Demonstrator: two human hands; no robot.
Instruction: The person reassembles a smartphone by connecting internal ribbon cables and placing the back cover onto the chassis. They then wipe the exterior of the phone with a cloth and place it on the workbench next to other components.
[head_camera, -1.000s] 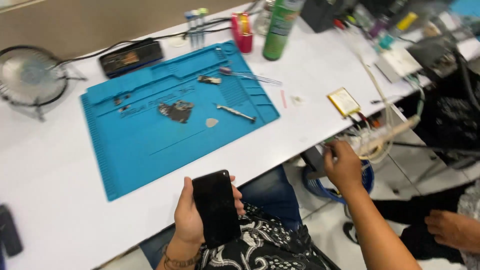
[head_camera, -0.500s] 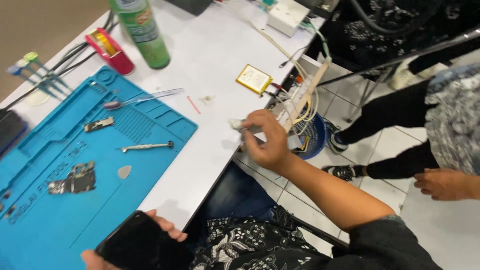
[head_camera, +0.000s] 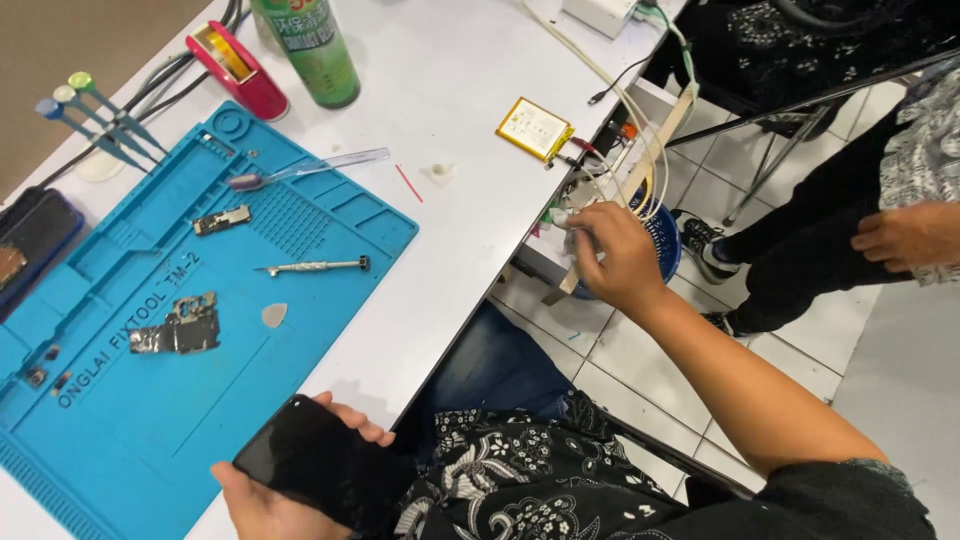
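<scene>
My left hand (head_camera: 275, 495) holds a black phone (head_camera: 318, 462) screen up, just off the near edge of the white table (head_camera: 460, 110), over my lap. My right hand (head_camera: 612, 255) is stretched out to the right, past the table's edge, its fingers closed on something small and pale among a bunch of cables (head_camera: 640, 130); what it grips is hard to make out. A blue basket (head_camera: 662, 240) sits on the floor under that hand.
A blue repair mat (head_camera: 170, 400) carries a screwdriver (head_camera: 315, 267), small phone parts (head_camera: 180, 325), a pick and a clear-handled tool (head_camera: 310, 170). A yellow battery (head_camera: 535, 128), green spray can (head_camera: 315, 50), red tape dispenser (head_camera: 235, 65) stand beyond. Another person sits at right, hand (head_camera: 905, 235) on knee.
My view has swung right and down. My right hand stays at the cables by the table's edge, a little lower. My left hand keeps the phone low near my lap.
</scene>
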